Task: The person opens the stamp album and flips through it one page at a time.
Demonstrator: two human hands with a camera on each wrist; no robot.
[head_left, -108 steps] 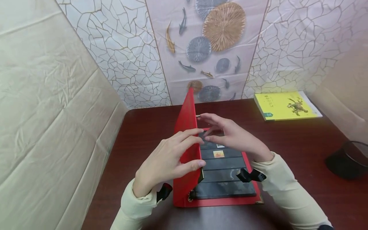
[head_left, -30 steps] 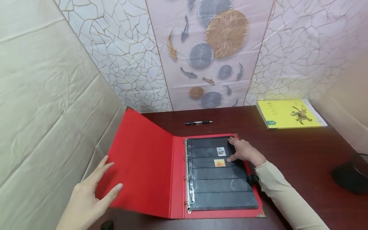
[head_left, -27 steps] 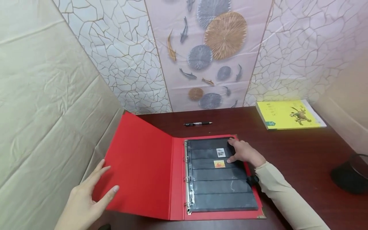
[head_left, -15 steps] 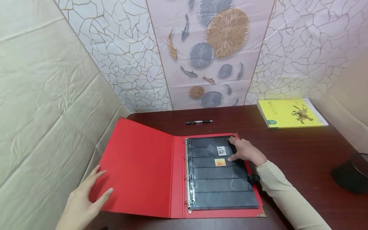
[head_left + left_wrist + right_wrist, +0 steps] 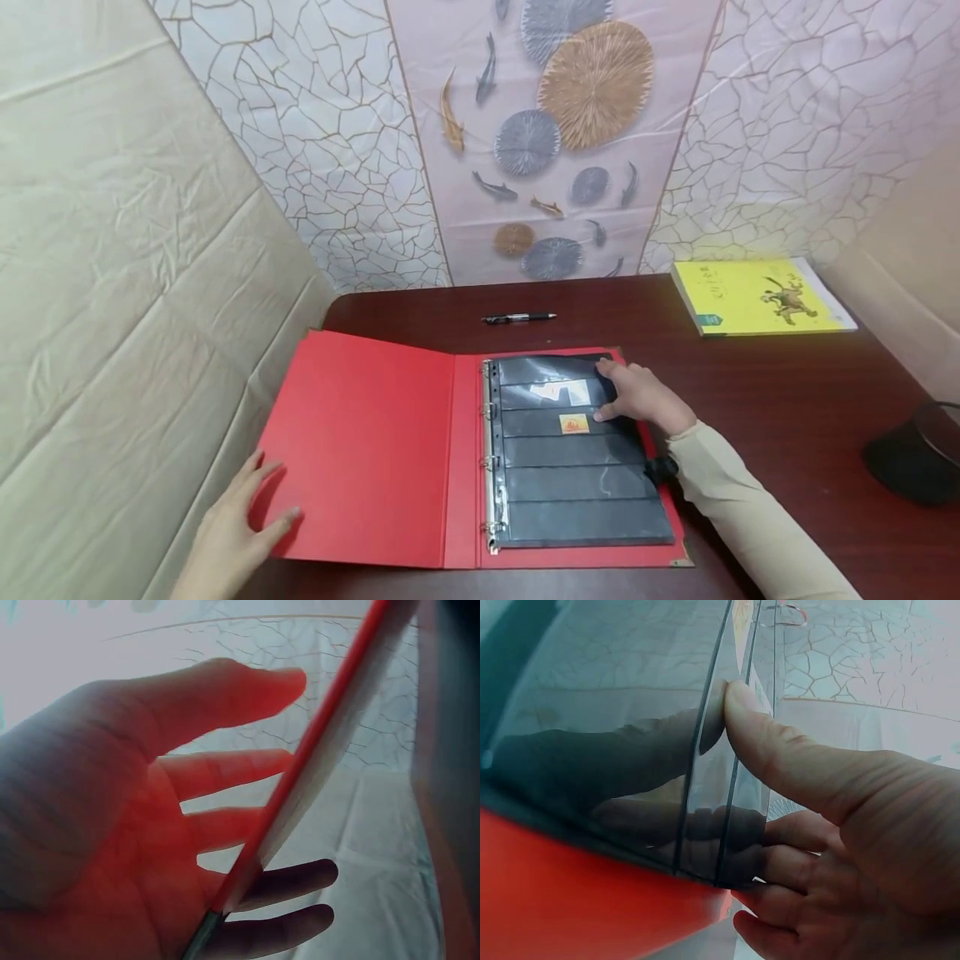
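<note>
A red ring-binder stamp album (image 5: 360, 450) lies spread out, its front cover on the left tilted up at the outer edge. My left hand (image 5: 236, 521) is at that edge with extended fingers; in the left wrist view some fingers pass behind the cover (image 5: 330, 720) and the thumb stands apart from it. On the right, my right hand (image 5: 645, 396) rests on the black stock page (image 5: 585, 483), thumb touching its surface and fingers near the upper right corner. An orange-yellow stamp (image 5: 574, 424) sits in one strip; above it a pale stamp (image 5: 579, 392) is washed out by glare.
A black pen (image 5: 519, 317) lies behind the album. At the back right is a yellow book (image 5: 761, 296), and a dark round object (image 5: 911, 458) stands at the right. Fabric hangs along the left side and behind the dark red table (image 5: 420, 321).
The cover, upright at first, has swung left and keeps sinking toward the table with my left hand at its edge. My right hand has come to rest on the page and stays there.
</note>
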